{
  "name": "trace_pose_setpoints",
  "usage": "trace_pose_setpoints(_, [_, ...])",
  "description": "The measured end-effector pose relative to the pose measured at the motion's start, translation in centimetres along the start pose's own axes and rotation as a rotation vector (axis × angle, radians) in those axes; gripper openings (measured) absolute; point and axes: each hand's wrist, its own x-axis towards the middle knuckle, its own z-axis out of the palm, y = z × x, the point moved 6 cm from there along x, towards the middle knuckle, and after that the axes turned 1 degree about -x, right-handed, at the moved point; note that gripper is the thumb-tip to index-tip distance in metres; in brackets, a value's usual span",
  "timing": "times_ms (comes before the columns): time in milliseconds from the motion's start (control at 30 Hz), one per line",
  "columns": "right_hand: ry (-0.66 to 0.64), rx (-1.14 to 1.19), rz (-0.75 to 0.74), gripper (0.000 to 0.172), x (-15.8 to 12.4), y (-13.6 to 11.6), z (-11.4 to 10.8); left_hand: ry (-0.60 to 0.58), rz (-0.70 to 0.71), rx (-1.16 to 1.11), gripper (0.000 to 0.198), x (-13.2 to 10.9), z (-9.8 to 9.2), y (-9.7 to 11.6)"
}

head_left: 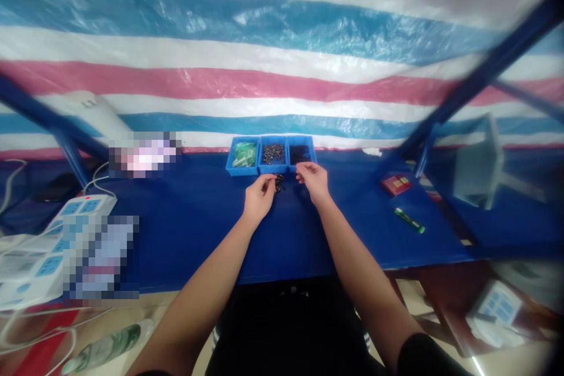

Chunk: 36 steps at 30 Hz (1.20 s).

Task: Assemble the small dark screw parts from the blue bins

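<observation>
My left hand (pixel 259 196) is closed in a pinch over a small pile of dark parts (pixel 279 182) on the blue table (pixel 185 229). What its fingers hold is too small to name. My right hand (pixel 314 181) is also pinched, just in front of the right blue bin (pixel 301 154) of black parts; what it grips I cannot make out. The middle bin (pixel 273 154) holds dark small parts and the left bin (pixel 244 155) holds green pieces.
A white power strip (pixel 66 217) with cables lies at the left. A red box (pixel 395 184) and a green lighter (pixel 409 220) sit at the right. Blue frame posts (pixel 480 76) rise on both sides. A striped plastic sheet (pixel 264 41) hangs behind.
</observation>
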Motion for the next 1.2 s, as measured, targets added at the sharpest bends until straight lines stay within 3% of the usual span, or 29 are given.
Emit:
trace_pose_setpoints(200, [-0.025,0.095,-0.125,0.053,-0.4,-1.3,0.3,-0.016,0.005,-0.002,0.023,0.0,0.0,0.0])
trace_pose_setpoints(333, [-0.081,-0.23,-0.167,0.029,-0.6,-1.1,0.4,-0.022,0.01,0.0,0.022,-0.1,0.0,0.1])
trace_pose_setpoints(433, [-0.224,-0.578,-0.298,0.016,-1.1,-1.0,1.4,-0.022,0.011,0.0,0.022,0.0,0.0,0.2])
trace_pose_setpoints(600, [-0.483,-0.954,-0.489,0.011,-2.7,-0.9,3.6,-0.036,0.011,0.005,0.022,0.0,0.0,0.1])
trace_pose_setpoints(767, [-0.455,-1.063,-0.505,0.011,-2.8,-1.0,3.6,-0.044,0.004,0.008,0.022,-0.1,0.1,-0.2])
trace_pose_setpoints(867, [-0.402,-1.035,-0.463,0.012,-2.4,-0.9,3.1,-0.045,0.002,0.006,0.023,-0.1,0.1,-0.3])
trace_pose_setpoints(1067, [-0.409,-0.618,-0.371,0.012,-2.9,-1.6,3.2,-0.031,-0.001,0.016,0.026,0.0,0.0,-0.1])
trace_pose_setpoints(1200, [-0.425,-0.495,-0.377,0.014,-3.3,-2.0,3.6,-0.034,-0.001,0.004,0.024,0.1,0.0,0.1])
